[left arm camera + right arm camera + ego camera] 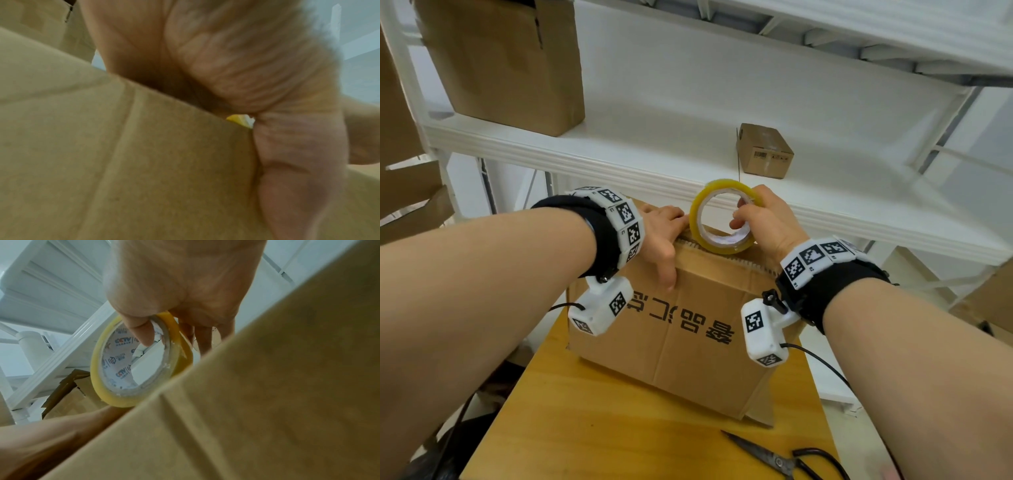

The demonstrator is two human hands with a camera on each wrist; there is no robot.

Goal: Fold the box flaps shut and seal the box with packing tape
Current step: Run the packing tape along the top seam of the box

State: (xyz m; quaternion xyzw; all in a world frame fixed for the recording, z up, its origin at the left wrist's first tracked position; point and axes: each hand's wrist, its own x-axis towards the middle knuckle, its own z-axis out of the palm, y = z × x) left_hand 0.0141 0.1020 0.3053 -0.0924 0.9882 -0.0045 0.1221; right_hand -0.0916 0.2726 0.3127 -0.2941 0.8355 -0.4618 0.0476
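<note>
Cardboard box (681,329) is seen from the head view standing on a wooden table (592,442), its top edge held under the left hand (662,236), whose fingers are laid flat over the edge while the thumb is run down the near face, probably so the flaps are kept shut. A yellow tape roll (722,217) is stood on edge on the box top, gripped by the right hand (767,222) with the thumb hooked through the core, apparently so that tape can be drawn along the seam. Scissors (777,460) are left near the table's front edge, and a small carton (763,150) sits on the white shelf (619,147) behind. From the left wrist, only palm and thumb pressed against cardboard are shown, with a sliver of yellow roll at the edge; no seam is visible. From the right wrist, the printed core of the roll and the hooked thumb are made plain, a detail less clear from above. Whether any tape is stuck down cannot be told.
</note>
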